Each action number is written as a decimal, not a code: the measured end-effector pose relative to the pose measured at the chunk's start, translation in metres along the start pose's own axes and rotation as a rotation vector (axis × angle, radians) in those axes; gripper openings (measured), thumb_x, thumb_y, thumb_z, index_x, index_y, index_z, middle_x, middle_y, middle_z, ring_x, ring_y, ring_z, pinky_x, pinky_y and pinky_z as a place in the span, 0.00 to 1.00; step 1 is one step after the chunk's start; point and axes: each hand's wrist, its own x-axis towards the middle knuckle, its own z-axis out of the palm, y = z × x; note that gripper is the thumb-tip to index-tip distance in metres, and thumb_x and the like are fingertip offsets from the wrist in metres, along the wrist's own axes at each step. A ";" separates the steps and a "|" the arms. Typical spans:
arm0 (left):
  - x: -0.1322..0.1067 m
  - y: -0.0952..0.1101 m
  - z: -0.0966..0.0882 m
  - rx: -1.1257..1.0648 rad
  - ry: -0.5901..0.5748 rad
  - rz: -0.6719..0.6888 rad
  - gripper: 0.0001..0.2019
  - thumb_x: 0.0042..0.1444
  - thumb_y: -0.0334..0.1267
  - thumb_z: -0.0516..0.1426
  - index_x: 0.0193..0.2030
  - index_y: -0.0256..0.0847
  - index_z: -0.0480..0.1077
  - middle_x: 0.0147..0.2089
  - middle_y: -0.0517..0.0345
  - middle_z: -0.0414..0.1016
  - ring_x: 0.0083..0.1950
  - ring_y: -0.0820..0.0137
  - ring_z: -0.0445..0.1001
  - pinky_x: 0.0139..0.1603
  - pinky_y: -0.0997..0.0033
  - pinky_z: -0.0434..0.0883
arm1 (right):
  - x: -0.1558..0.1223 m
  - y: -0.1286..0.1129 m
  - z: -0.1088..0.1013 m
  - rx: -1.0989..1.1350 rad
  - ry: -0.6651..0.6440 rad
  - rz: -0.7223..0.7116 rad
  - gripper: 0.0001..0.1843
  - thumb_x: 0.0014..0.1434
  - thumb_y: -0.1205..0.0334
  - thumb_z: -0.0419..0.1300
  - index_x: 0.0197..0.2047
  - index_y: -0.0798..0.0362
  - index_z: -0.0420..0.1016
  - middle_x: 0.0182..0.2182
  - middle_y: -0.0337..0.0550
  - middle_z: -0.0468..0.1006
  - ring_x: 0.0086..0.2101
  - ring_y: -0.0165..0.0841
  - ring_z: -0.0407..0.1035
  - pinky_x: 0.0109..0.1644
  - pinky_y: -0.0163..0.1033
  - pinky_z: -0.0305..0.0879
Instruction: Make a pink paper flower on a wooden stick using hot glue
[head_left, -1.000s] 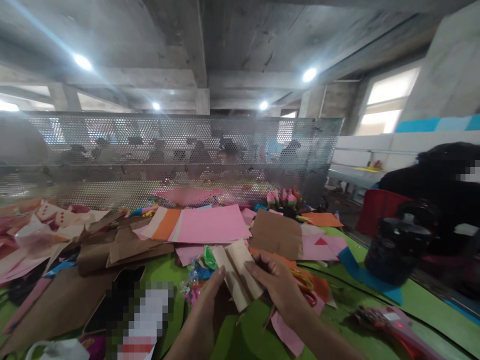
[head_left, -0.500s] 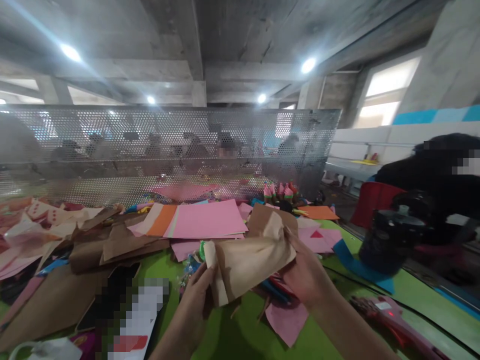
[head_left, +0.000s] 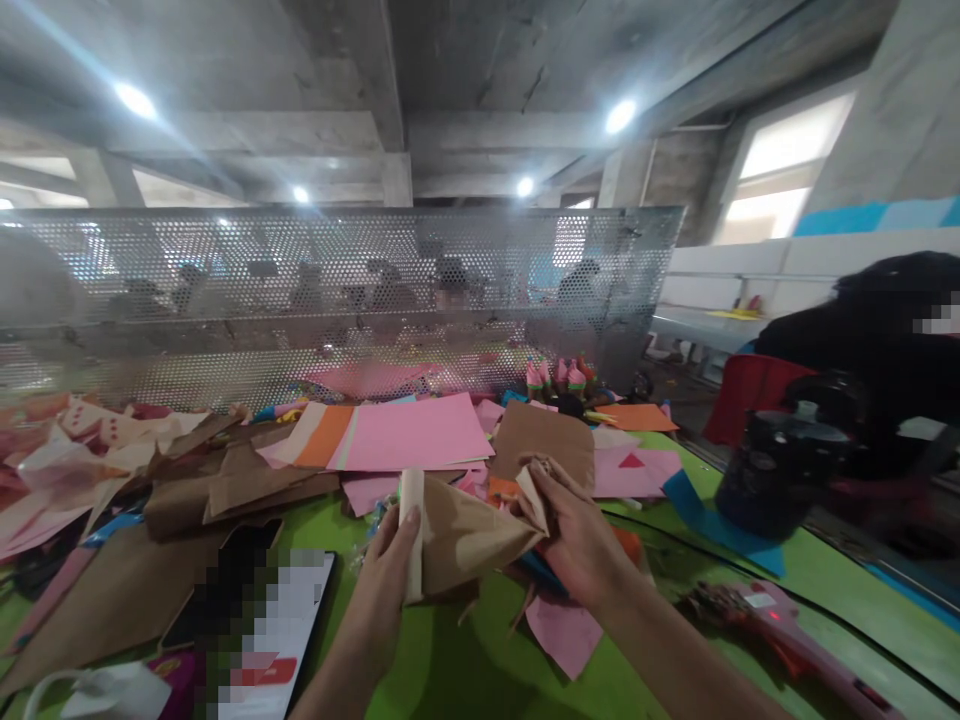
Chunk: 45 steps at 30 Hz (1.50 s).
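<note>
Two bare hands hold a tan folded paper sheet between them, lifted just above the green table top at the near middle of the scene. The left hand grips the sheet's left edge, where the paper is folded into a narrow upright strip. Its thumb presses along the front, and the fingers behind cannot be seen. The right hand pinches the sheet's right corner between thumb and fingertips, so the paper spans the gap and narrows toward that hand. Below the right hand a pink paper scrap lies on the table. Farther off lies a large pink paper sheet on an orange-and-cream stack, with a brown cardboard piece just to its right. At the near left a dark flat phone lies beside crumpled brown paper. To the right stands a black lidded jar and, nearer, lies a pink glue gun. A perforated metal screen runs across the far edge of the table. A person in dark clothes is at the far right.
</note>
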 end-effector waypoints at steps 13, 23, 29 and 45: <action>0.005 -0.004 0.014 0.466 -0.082 0.400 0.19 0.56 0.50 0.57 0.49 0.41 0.66 0.37 0.58 0.72 0.37 0.66 0.71 0.37 0.72 0.69 | -0.018 -0.004 0.014 0.226 -0.091 0.161 0.16 0.45 0.62 0.74 0.35 0.55 0.75 0.15 0.25 0.57 0.17 0.20 0.40 0.19 0.29 0.38; 0.011 -0.002 0.018 0.873 0.081 0.662 0.20 0.60 0.43 0.53 0.58 0.40 0.62 0.54 0.43 0.72 0.54 0.53 0.71 0.52 0.57 0.66 | -0.026 -0.001 0.026 0.229 -0.051 0.200 0.17 0.42 0.60 0.76 0.32 0.55 0.74 0.14 0.24 0.55 0.16 0.19 0.42 0.17 0.27 0.40; 0.019 0.026 -0.009 0.612 0.330 0.484 0.22 0.55 0.44 0.59 0.55 0.43 0.63 0.48 0.49 0.73 0.46 0.57 0.74 0.43 0.65 0.70 | -0.044 -0.023 0.027 0.181 -0.059 0.158 0.17 0.44 0.56 0.74 0.35 0.52 0.75 0.16 0.25 0.56 0.15 0.19 0.42 0.16 0.27 0.42; -0.030 0.011 0.025 -0.185 -0.137 -0.266 0.27 0.47 0.43 0.66 0.55 0.41 0.71 0.37 0.52 0.83 0.36 0.59 0.83 0.34 0.68 0.78 | -0.025 0.024 0.004 -0.273 -0.179 0.342 0.23 0.41 0.58 0.75 0.42 0.52 0.77 0.32 0.42 0.82 0.31 0.36 0.77 0.40 0.40 0.73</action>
